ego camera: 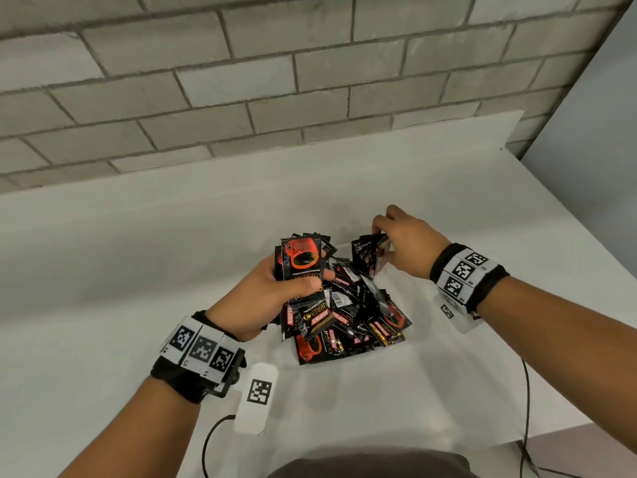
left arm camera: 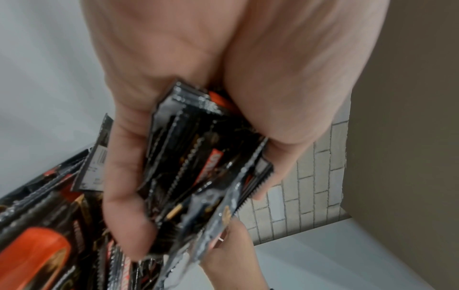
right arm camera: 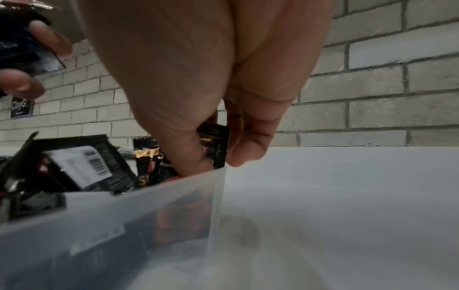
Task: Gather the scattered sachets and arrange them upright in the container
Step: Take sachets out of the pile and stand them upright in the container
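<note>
Left hand (ego camera: pixel 272 298) grips a black-red foil sachet bundle (ego camera: pixel 301 258); right hand (ego camera: pixel 406 243) pinches upright black sachets (ego camera: pixel 370 255) in translucent plastic container (right arm camera: pixel 149 212).

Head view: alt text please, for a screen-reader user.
Left hand grips a bundle of black coffee sachets above a loose sachet pile on a white table. Right hand holds a smaller upright stack at the pile's far side.

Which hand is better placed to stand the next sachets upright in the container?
Right. The right hand already pinches a small stack of sachets at the container's corner; the left hand holds its bundle above the pile.
</note>
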`<control>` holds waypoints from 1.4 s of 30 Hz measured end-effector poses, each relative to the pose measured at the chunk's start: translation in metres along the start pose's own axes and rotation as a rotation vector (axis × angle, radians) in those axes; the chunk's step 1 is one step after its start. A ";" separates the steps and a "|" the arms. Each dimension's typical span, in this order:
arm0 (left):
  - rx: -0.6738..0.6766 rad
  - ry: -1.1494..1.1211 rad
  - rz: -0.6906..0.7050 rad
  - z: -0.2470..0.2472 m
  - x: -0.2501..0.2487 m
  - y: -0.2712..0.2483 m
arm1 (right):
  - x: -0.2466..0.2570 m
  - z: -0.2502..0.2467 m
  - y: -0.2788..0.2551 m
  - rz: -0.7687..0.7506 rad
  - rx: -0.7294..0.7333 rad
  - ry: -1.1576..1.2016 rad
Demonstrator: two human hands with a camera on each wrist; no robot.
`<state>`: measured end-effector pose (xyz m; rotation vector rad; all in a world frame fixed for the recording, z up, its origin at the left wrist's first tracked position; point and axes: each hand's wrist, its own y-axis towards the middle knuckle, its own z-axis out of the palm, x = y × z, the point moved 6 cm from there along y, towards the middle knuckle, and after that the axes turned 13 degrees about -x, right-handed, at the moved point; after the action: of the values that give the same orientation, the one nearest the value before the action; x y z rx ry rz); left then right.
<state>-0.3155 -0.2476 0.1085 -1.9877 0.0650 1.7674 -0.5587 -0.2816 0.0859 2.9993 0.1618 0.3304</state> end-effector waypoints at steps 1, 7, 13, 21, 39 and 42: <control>0.003 -0.001 -0.001 -0.001 0.000 0.000 | -0.001 -0.001 0.001 0.008 -0.016 0.001; 0.000 -0.011 0.001 -0.003 0.000 -0.001 | 0.002 0.002 -0.004 -0.027 0.024 0.102; -0.003 -0.006 0.008 -0.001 -0.001 0.000 | 0.009 -0.001 -0.001 -0.052 0.079 0.136; -0.004 0.002 0.003 0.001 -0.003 0.001 | -0.001 -0.001 0.009 0.049 0.021 0.074; 0.017 -0.017 0.010 0.000 -0.003 0.003 | -0.001 -0.019 0.002 -0.051 -0.040 0.302; 0.024 -0.027 0.007 0.001 -0.004 0.003 | -0.002 -0.014 0.003 -0.057 -0.078 0.312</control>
<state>-0.3179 -0.2513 0.1108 -1.9482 0.0836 1.7890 -0.5639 -0.2834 0.0996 2.8406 0.2549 0.7780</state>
